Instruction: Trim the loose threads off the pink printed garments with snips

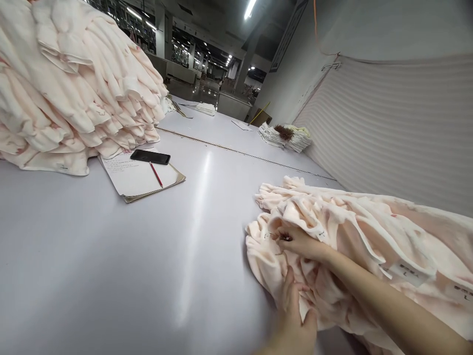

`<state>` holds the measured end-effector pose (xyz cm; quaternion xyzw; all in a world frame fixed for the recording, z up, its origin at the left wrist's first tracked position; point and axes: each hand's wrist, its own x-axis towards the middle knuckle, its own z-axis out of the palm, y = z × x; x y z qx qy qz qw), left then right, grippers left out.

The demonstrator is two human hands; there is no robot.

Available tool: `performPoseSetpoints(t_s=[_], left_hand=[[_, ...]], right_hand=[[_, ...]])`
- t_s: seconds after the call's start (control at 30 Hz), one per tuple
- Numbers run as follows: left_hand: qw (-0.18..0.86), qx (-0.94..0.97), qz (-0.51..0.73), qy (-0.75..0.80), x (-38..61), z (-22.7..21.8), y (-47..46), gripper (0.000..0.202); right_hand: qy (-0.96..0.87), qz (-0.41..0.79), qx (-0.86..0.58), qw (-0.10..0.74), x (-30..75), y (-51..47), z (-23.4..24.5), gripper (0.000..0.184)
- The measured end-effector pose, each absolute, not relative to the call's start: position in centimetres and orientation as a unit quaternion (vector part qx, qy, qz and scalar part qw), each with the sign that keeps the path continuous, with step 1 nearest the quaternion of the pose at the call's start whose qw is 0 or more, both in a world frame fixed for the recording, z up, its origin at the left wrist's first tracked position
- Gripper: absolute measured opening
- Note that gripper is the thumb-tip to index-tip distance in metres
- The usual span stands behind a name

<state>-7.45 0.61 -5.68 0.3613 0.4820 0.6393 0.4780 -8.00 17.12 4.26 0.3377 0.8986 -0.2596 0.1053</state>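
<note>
A heap of pale pink plush garments [343, 231], with white labels marked L, lies on the right side of the table. My right hand [301, 242] reaches across the heap with curled fingers, closed on the folded cloth near its left end. A small dark thing shows at these fingers, too little of it to name. Lower down, my left hand [295, 313] rests against the near edge of the same heap. Its fingers are stretched out and the thumb stands apart; the fingertips touch the cloth.
A tall pile of similar garments [81, 93] stands at the left. Beside it a paper pad [136, 182] carries a black phone [150, 157] and a red pencil [155, 175]. Stacked white cloths [273, 135] lie farther back. Striped sheeting [399, 128] covers the right wall.
</note>
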Motion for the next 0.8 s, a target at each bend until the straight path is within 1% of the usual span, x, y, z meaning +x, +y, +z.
performPoseSetpoints(t_s=[0.03,0.1,0.17,0.27,0.3,0.33,0.37,0.43,0.47,0.5,0.53,0.6,0.63,0.73,0.8], left_hand=[[0.480,0.370,0.623,0.495,-7.5,-5.7,0.8,0.040],[0.488,0.378,0.596,0.513,-7.7,-6.0,1.4,0.050],[0.490,0.399,0.573,0.521,-7.7,-6.3,2.1,0.056],[0.483,0.446,0.526,0.539,-7.7,-6.3,2.6,0.054],[0.482,0.459,0.512,0.543,-7.6,-6.2,2.5,0.052],[0.481,0.468,0.504,0.543,-7.6,-6.1,2.3,0.051],[0.477,0.477,0.504,0.539,-7.6,-5.9,1.9,0.052],[0.458,0.508,0.511,0.521,-7.6,-5.6,0.8,0.063],[0.449,0.530,0.512,0.505,-7.5,-5.5,0.2,0.067],[0.445,0.551,0.514,0.484,-7.6,-5.4,-0.5,0.066],[0.444,0.570,0.518,0.458,-7.7,-5.4,-1.1,0.059],[0.436,0.574,0.543,0.430,-8.3,-5.5,-1.9,0.039],[0.423,0.548,0.571,0.442,-9.0,-5.6,-1.9,0.032],[0.367,0.355,0.673,0.534,-12.4,-6.1,-0.1,0.024],[0.360,0.246,0.706,0.558,-15.6,-6.3,2.4,0.026]], right_hand=[[0.898,-0.264,0.334,0.112,-8.0,16.9,4.3,0.024],[0.899,-0.271,0.323,0.123,-8.2,16.1,3.9,0.042],[0.905,-0.271,0.308,0.116,-8.5,14.6,3.0,0.056],[0.919,-0.264,0.278,0.090,-9.0,12.0,1.1,0.068],[0.923,-0.262,0.269,0.083,-9.2,11.3,0.6,0.066],[0.926,-0.260,0.263,0.075,-9.3,10.9,0.2,0.058],[0.928,-0.259,0.262,0.064,-9.3,10.8,0.1,0.046],[0.926,-0.258,0.272,0.030,-9.1,11.5,0.6,0.023],[0.924,-0.257,0.284,0.006,-8.8,12.3,1.3,0.017],[0.919,-0.256,0.299,-0.021,-8.4,13.2,2.1,0.018],[0.913,-0.254,0.316,-0.048,-7.8,14.1,3.2,0.019],[0.897,-0.250,0.351,-0.093,-6.1,15.7,5.6,0.019],[0.890,-0.248,0.366,-0.108,-5.0,16.2,6.8,0.017],[0.860,-0.273,0.398,-0.166,-1.6,16.0,9.5,0.011],[0.813,-0.319,0.432,-0.225,0.3,14.9,10.3,0.011]])
